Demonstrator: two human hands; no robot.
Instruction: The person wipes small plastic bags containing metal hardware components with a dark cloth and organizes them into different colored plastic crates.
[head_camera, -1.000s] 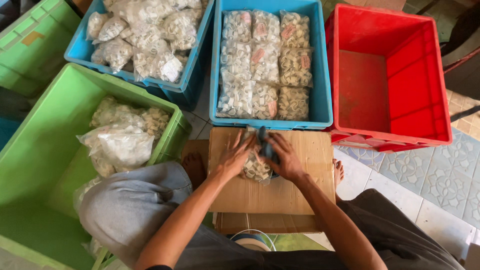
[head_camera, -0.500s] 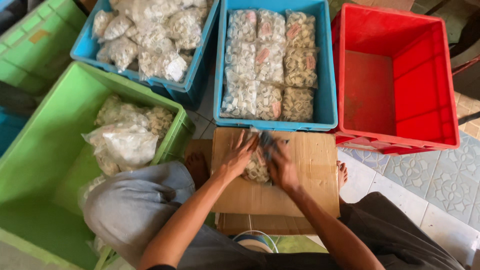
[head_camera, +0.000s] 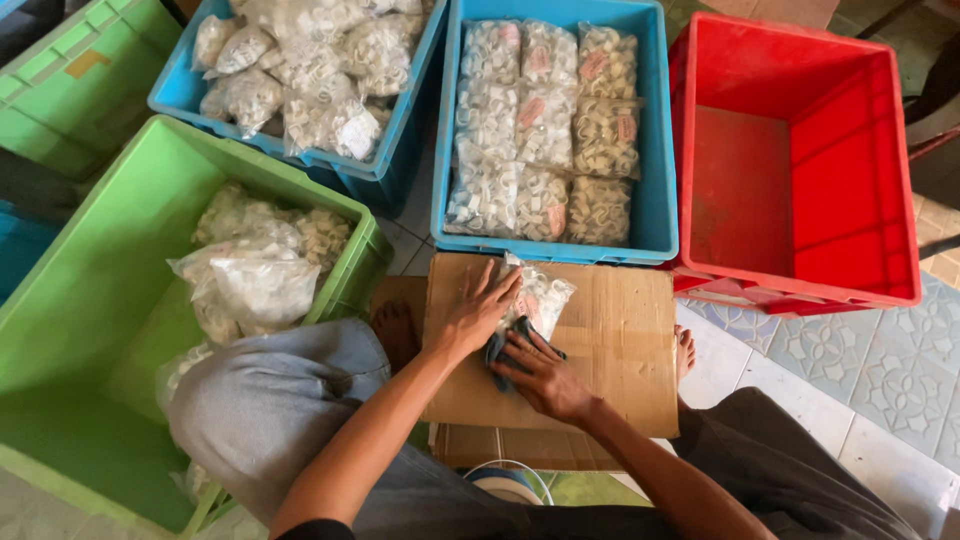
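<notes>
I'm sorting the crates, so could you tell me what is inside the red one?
The red crate shows only its bare floor and walls; its near corner is hidden behind its front wall.

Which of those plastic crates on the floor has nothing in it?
The red crate on the right: only its bare bottom shows. The two blue crates and the near green crate hold clear bags of small pale pieces.
</notes>
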